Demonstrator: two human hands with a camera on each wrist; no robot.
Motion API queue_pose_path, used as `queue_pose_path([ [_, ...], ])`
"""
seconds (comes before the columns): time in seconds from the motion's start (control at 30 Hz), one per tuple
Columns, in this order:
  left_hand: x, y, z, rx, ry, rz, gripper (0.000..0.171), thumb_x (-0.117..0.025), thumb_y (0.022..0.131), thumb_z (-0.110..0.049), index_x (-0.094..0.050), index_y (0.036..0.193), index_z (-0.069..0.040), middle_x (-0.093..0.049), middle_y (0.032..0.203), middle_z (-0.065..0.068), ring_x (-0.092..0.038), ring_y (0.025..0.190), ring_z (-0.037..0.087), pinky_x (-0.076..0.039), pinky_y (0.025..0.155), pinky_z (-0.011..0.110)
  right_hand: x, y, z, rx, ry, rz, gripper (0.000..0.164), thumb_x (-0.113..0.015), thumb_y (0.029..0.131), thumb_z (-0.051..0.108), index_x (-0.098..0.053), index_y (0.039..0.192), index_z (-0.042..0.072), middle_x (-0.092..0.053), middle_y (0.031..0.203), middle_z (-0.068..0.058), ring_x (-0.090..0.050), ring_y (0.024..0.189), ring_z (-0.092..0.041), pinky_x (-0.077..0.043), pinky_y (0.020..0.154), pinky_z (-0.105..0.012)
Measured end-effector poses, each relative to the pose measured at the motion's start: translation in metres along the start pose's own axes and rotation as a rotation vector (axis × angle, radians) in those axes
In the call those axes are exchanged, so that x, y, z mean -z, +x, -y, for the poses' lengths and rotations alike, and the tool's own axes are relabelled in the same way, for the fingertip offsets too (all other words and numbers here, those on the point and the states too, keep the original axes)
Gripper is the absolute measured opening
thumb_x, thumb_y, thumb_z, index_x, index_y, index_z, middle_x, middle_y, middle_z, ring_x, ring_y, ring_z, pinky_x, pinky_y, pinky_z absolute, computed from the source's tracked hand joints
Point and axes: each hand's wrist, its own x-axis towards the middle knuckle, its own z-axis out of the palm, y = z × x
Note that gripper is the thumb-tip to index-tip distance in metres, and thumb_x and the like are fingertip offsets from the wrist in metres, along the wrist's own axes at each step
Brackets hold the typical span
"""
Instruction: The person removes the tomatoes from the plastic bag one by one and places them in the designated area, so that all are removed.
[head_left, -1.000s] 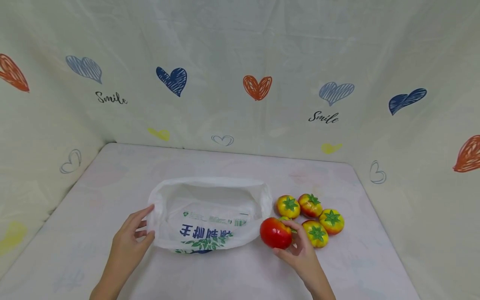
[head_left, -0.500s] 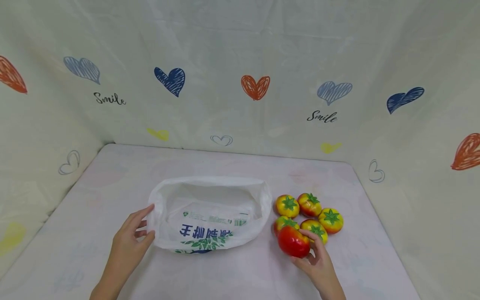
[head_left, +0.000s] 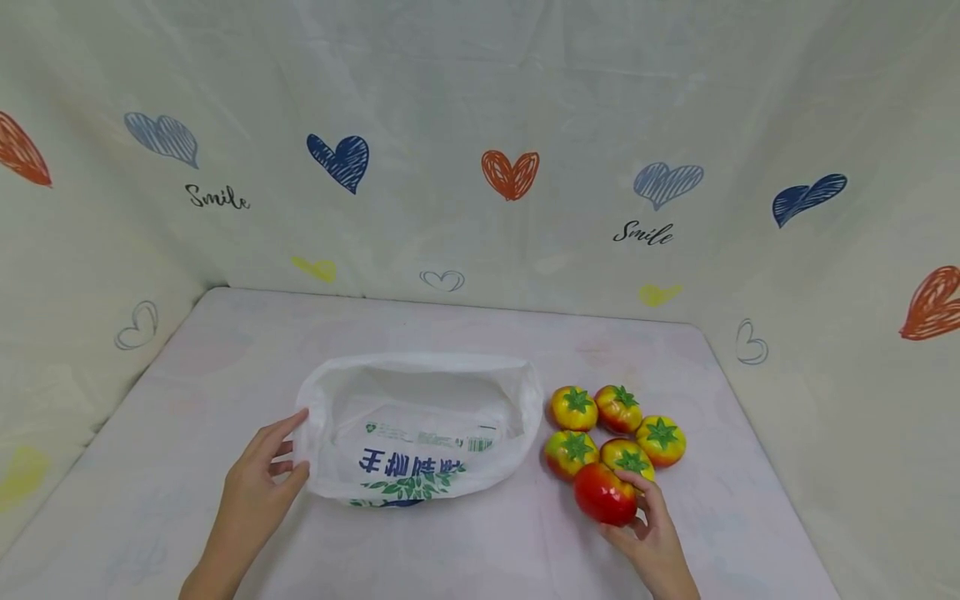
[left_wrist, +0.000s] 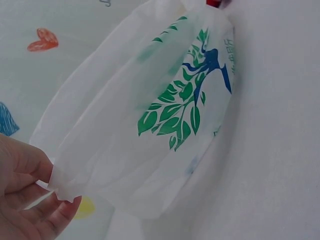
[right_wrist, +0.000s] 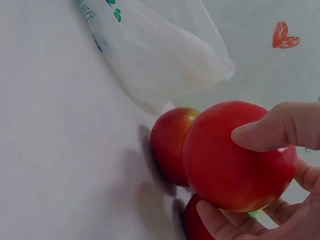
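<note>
A white plastic bag, printed with green leaves and blue characters, stands with its mouth wide apart. At its left rim my left hand pinches the edge between thumb and fingers, as the left wrist view also shows at the bag's corner. My right hand grips a glossy red tomato, its smooth red side towards me. In the right wrist view the thumb lies across this tomato and the fingers curl beneath. It overlaps the front of a group of similar tomatoes.
Several yellow-and-red tomatoes with green star-shaped tops, one of them a tomato at the far right, sit right of the bag. A pale cloth covers the table. Behind it hangs a curtain printed with hearts and "Smile".
My right hand has carried the red tomato rightward and nearer me, from the bag's right edge to the front of the group. The left hand has stayed at the bag's rim.
</note>
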Motion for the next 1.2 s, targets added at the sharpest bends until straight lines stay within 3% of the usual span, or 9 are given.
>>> queue_pose_path([
  [0.13, 0.0, 0.001, 0.0, 0.006, 0.005, 0.008, 0.058, -0.062, 0.073, 0.01, -0.053, 0.128, -0.004, -0.055, 0.12, 0.016, -0.035, 0.086, -0.022, -0.037, 0.068, -0.006, -0.002, 0.001, -0.003, 0.016, -0.023, -0.005, 0.075, -0.07, 0.075, -0.002, -0.029, 0.136, 0.009, -0.029, 0.142, -0.011, -0.031, 0.123, -0.03, -0.043, 0.083, -0.013],
  [0.37, 0.0, 0.001, 0.0, -0.001, 0.012, 0.014, 0.058, -0.063, 0.073, 0.01, -0.053, 0.129, -0.004, -0.055, 0.12, 0.016, -0.034, 0.087, -0.022, -0.037, 0.068, -0.005, -0.006, 0.003, -0.011, 0.086, -0.103, -0.026, 0.063, -0.068, 0.076, -0.002, -0.037, 0.131, 0.007, -0.029, 0.134, -0.014, -0.033, 0.121, -0.032, -0.044, 0.095, -0.046],
  [0.57, -0.001, 0.001, 0.001, 0.0, 0.012, 0.015, 0.059, -0.063, 0.073, 0.009, -0.053, 0.129, -0.005, -0.055, 0.121, 0.016, -0.034, 0.087, -0.022, -0.037, 0.068, -0.005, -0.009, 0.005, -0.014, 0.105, -0.147, -0.053, 0.05, -0.069, 0.079, 0.003, -0.046, 0.123, 0.006, -0.034, 0.132, -0.012, -0.034, 0.122, -0.03, -0.039, 0.099, -0.057],
  [0.83, -0.001, 0.0, 0.001, -0.016, 0.008, 0.005, 0.059, -0.063, 0.072, 0.011, -0.053, 0.128, -0.004, -0.055, 0.119, 0.016, -0.034, 0.087, -0.023, -0.038, 0.068, -0.005, -0.012, 0.004, -0.009, 0.223, -0.195, -0.11, 0.028, -0.07, 0.078, 0.004, -0.06, 0.104, 0.004, -0.044, 0.124, -0.009, -0.039, 0.12, -0.028, -0.038, 0.1, -0.056],
  [1.03, -0.001, 0.0, 0.002, -0.028, 0.006, 0.003, 0.058, -0.062, 0.072, 0.011, -0.053, 0.128, -0.003, -0.056, 0.118, 0.017, -0.034, 0.087, -0.023, -0.038, 0.067, -0.005, -0.017, 0.008, -0.006, 0.216, -0.212, -0.115, 0.012, -0.069, 0.077, 0.002, -0.065, 0.088, 0.005, -0.044, 0.124, -0.008, -0.033, 0.121, -0.027, -0.03, 0.104, -0.049],
  [1.2, -0.001, -0.001, 0.001, -0.03, 0.002, 0.001, 0.058, -0.062, 0.072, 0.011, -0.053, 0.128, -0.003, -0.056, 0.118, 0.017, -0.034, 0.087, -0.024, -0.039, 0.067, -0.005, -0.021, 0.009, -0.009, 0.317, -0.249, -0.161, 0.016, -0.07, 0.072, -0.005, -0.065, 0.078, 0.008, -0.045, 0.118, -0.009, -0.034, 0.116, -0.027, -0.031, 0.098, -0.039],
])
